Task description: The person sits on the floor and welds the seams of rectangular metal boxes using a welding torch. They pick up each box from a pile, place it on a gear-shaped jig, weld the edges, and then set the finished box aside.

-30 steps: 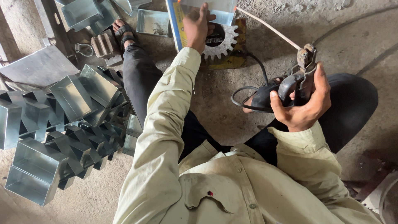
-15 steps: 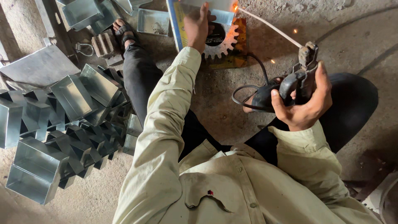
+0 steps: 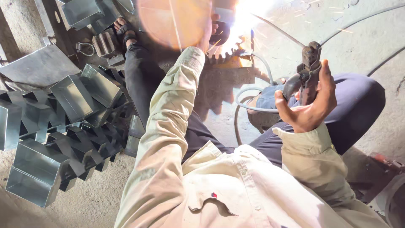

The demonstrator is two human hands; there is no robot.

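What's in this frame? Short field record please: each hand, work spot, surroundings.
right hand: gripping a welding holder with a thin rod running up-left
left hand: on the metal piece at the flash, partly washed out by glare
work spot: bright arc and sparks beside a toothed gear
cable: loops on the floor
left side: pile of folded metal boxes

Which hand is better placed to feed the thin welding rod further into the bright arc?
Right. The right hand grips the dark metal electrode holder, whose thin welding rod reaches the bright arc. The left hand is pressed against the workpiece near the toothed metal gear.
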